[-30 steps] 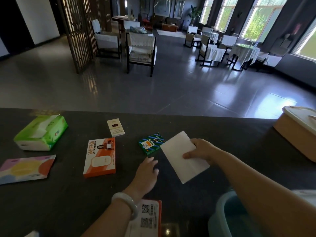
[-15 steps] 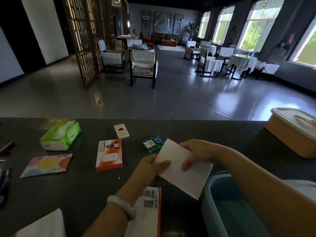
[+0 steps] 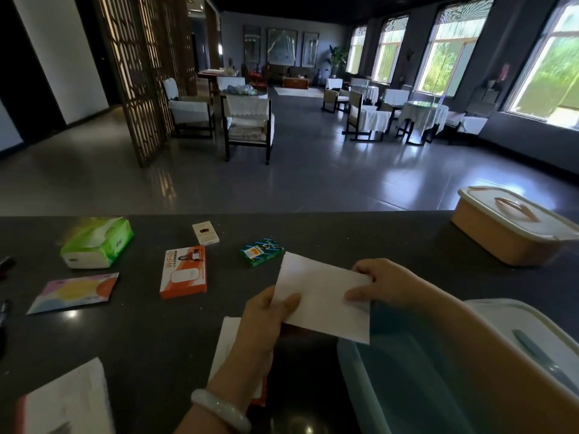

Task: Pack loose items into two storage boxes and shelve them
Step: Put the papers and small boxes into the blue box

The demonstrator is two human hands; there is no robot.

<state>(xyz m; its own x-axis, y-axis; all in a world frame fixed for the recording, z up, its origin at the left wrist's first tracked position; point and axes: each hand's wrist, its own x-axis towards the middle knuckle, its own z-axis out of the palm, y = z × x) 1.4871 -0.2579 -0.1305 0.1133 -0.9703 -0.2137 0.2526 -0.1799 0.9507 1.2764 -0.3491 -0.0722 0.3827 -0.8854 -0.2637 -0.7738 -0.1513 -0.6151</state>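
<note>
Both hands hold a white paper sheet [image 3: 322, 296] above the dark counter [image 3: 150, 333]. My left hand [image 3: 266, 321] pinches its left edge; my right hand [image 3: 385, 283] pinches its right edge. The sheet's lower right corner hangs over the open blue storage box [image 3: 391, 386] at the lower right, whose white lid [image 3: 532, 339] lies beside it. A closed orange storage box [image 3: 507, 236] with a white lid stands at the far right. Loose on the counter lie a green tissue pack [image 3: 97, 242], an orange WiFi box [image 3: 183, 272], a green card pack [image 3: 261, 250] and a small white box [image 3: 205, 233].
A pastel flat packet [image 3: 75, 291] lies at the left. A white-and-orange box [image 3: 225, 346] lies under my left wrist, and a white item [image 3: 69, 399] sits at the bottom left. Dark objects [image 3: 4, 267] show at the left edge. Beyond the counter's far edge is a tiled floor with chairs.
My left hand rose from the counter and took the sheet's left edge. The sheet moved toward me, over the blue box, which came into view along with its lid.
</note>
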